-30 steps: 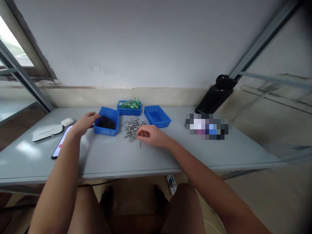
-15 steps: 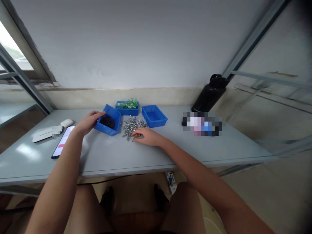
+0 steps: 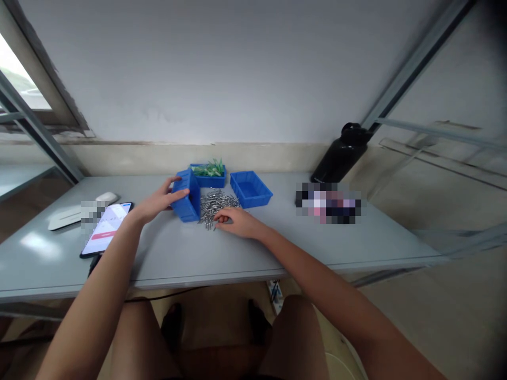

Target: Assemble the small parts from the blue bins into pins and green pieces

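Note:
My left hand (image 3: 164,198) grips a small blue plastic bin (image 3: 185,205), thumb on its outer side. The bin is tipped steeply to the right, so its underside faces me and its inside is hidden. Against its right edge lies a pile of thin silvery metal pieces (image 3: 217,202), too small to name surely. At the near right of this pile rests my right hand (image 3: 232,219), fingers curled in a pinch; whatever sits between the fingertips is hard to make out.
Behind the pile stand a blue bin (image 3: 212,182) of green pieces and a bare blue bin (image 3: 255,200). A phone (image 3: 106,229) and a white case (image 3: 106,198) lie left. To the right, a black bottle (image 3: 340,154) leans near a blurred-out object (image 3: 328,203).
My left hand has tipped the blue bin over to the right, and the black pieces inside no longer show. My right hand has stayed at the pile.

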`<action>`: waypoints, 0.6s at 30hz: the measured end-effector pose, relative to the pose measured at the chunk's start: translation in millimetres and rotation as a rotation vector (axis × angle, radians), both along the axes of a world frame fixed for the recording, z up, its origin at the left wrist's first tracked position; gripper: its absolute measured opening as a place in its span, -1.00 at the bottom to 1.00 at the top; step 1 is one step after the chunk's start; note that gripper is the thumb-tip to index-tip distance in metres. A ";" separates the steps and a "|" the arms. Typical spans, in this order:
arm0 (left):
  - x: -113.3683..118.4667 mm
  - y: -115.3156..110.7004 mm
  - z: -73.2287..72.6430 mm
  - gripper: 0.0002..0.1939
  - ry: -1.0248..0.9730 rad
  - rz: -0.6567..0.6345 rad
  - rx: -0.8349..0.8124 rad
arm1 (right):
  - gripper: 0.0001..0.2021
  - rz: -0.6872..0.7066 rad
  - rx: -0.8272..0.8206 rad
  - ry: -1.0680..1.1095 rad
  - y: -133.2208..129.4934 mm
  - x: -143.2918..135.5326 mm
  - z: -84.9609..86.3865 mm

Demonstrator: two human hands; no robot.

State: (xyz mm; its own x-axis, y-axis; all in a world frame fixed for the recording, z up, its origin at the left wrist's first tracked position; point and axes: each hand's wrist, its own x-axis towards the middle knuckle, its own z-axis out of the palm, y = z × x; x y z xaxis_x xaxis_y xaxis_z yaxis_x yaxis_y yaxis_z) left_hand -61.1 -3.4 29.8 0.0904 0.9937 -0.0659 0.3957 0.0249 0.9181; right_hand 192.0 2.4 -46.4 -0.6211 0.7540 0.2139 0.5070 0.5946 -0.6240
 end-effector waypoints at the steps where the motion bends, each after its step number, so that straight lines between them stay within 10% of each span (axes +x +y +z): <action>1: -0.6 -0.4 -1.1 -0.22 -0.004 -0.040 -0.016 | -0.84 0.003 0.001 0.000 0.0 0.0 0.1; 8: -1.7 3.9 -11.5 -0.01 0.027 -0.179 0.064 | -0.82 0.000 0.001 -0.004 0.6 0.6 -1.0; 18: 10.5 10.4 -17.2 -0.25 0.190 -0.056 0.286 | -0.83 0.001 -0.027 -0.008 -4.8 -0.8 8.8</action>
State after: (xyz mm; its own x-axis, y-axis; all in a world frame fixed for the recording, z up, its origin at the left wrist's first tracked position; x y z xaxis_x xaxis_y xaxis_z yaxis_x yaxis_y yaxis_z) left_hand -50.6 7.0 12.6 0.1586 0.9681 0.1938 0.5534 -0.2497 0.7946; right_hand 191.2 -2.4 -37.6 -0.6238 0.7586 0.1883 0.5112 0.5782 -0.6359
